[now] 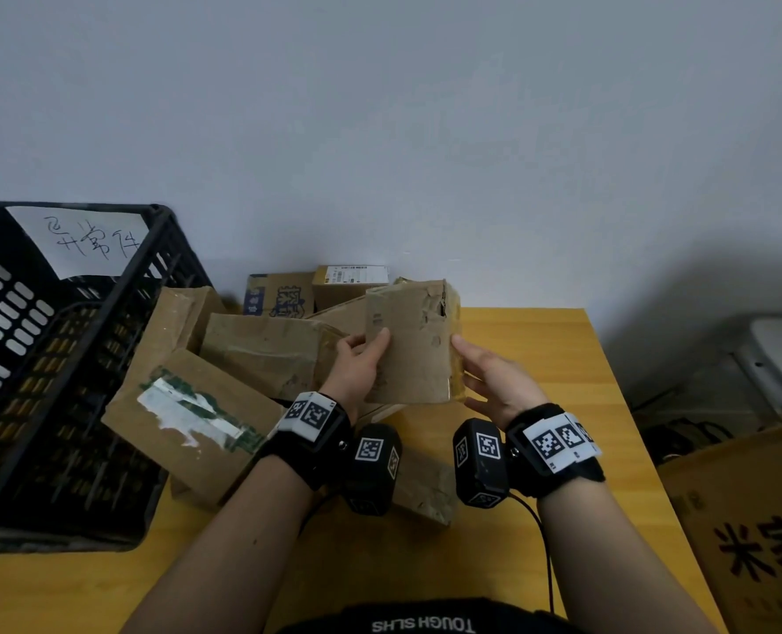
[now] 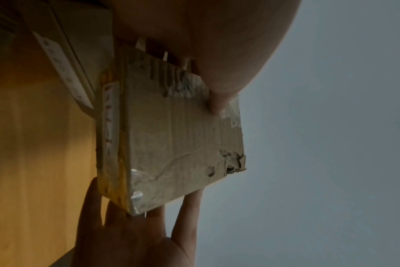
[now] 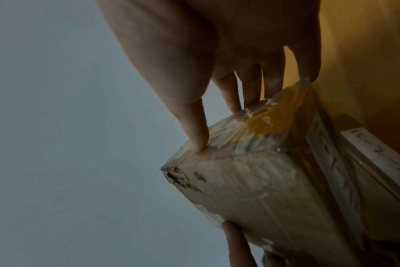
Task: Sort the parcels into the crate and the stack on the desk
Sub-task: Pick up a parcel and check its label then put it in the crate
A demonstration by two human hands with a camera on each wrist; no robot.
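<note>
Both hands hold one small worn cardboard parcel (image 1: 409,345) upright above the desk, in front of the pile. My left hand (image 1: 361,363) grips its left edge, thumb on the near face (image 2: 217,104). My right hand (image 1: 485,377) grips its right edge, thumb on the taped corner (image 3: 196,137) and fingers behind. The parcel (image 2: 176,135) has a torn corner and yellow tape (image 3: 263,180). The black plastic crate (image 1: 59,359) stands at the left with a handwritten paper sign (image 1: 78,240). Several parcels lie heaped between crate and hands, one with a torn white label (image 1: 188,418).
The yellow wooden desk (image 1: 540,359) meets a grey wall behind. A blue-printed box (image 1: 279,299) and a labelled box (image 1: 352,279) sit at the back. Another parcel (image 1: 425,491) lies under my wrists. A large printed carton (image 1: 754,519) stands off the desk's right edge.
</note>
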